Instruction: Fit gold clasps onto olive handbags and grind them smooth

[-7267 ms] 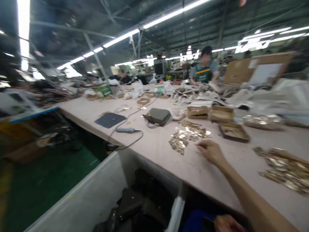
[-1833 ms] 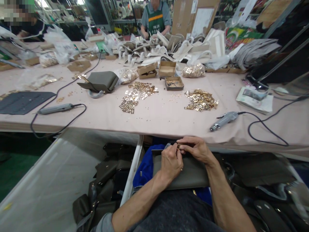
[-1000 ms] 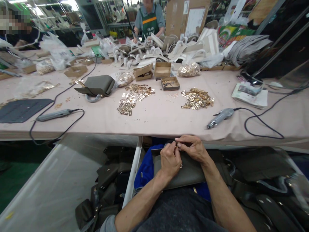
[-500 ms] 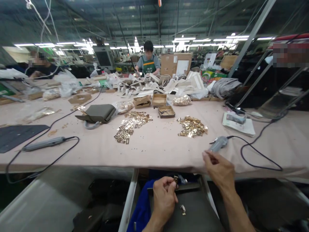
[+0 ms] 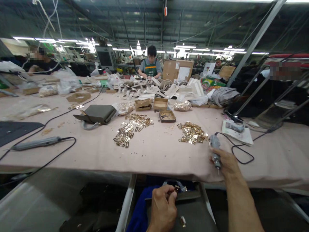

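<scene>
My left hand (image 5: 162,207) pinches a small gold metal plate (image 5: 177,188) between thumb and fingertips, at the upper edge of a dark olive bag (image 5: 196,214) in my lap. A shiny metal clasp (image 5: 182,221) shows on the bag's front, below those fingers. My right hand (image 5: 228,162) is closed around a grey corded electric screwdriver (image 5: 214,144) over the table's front right. Its bit points down toward the table edge. Left of the screwdriver lies a heap of gold metal plates (image 5: 192,132).
More gold frames (image 5: 123,137) lie mid-table beside an open cardboard box of small parts (image 5: 167,116). A folded olive bag (image 5: 98,113) and a second screwdriver (image 5: 36,143) are on the left. Pale pieces (image 5: 154,87) pile up before a co-worker (image 5: 151,66).
My right hand has taken hold of the screwdriver and turned it so its bit points down. My left hand and the plate have moved slightly down, closer to the bag's edge.
</scene>
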Available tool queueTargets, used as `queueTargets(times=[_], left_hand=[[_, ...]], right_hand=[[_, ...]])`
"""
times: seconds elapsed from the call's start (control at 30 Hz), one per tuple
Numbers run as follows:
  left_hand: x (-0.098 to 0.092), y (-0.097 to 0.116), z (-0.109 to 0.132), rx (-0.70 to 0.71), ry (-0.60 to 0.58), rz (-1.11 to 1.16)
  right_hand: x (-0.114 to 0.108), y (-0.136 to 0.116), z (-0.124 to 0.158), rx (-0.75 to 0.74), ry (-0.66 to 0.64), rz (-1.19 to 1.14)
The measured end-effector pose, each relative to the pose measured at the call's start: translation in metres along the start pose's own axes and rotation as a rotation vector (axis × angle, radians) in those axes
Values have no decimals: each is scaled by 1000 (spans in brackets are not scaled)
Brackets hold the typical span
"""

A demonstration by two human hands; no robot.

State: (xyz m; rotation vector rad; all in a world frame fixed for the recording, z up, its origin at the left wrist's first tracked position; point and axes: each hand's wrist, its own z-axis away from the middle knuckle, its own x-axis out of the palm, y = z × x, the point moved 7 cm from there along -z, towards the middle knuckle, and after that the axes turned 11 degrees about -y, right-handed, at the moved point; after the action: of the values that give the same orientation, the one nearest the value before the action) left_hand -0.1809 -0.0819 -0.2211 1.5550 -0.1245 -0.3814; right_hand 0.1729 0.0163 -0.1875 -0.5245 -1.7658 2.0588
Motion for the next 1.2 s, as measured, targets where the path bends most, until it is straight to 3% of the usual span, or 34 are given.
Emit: queueTargets(times=[0.1,0.4,0.47,0.67,0.8,1.2], left_hand=[[-2,-7,-5,-42,-28,67],[0,-32,-16,-56,-65,134],[0,-34,-16,-66,-70,138],[1,-36,-14,-118,-41,201],[1,-35,-13,-123,-48,210],[-2,-37,-13,-132,-36,218]], right_hand=[[33,-12,4,37,-244,-396],[125,-60,-9,37,-519,-789],[141,-62,-19,-11,-478,-837],[171,-62,-57,-184,-184,-863],[185,-57,-72,-218,-117,-829],[186,-34,-91,-218,1,-865]])
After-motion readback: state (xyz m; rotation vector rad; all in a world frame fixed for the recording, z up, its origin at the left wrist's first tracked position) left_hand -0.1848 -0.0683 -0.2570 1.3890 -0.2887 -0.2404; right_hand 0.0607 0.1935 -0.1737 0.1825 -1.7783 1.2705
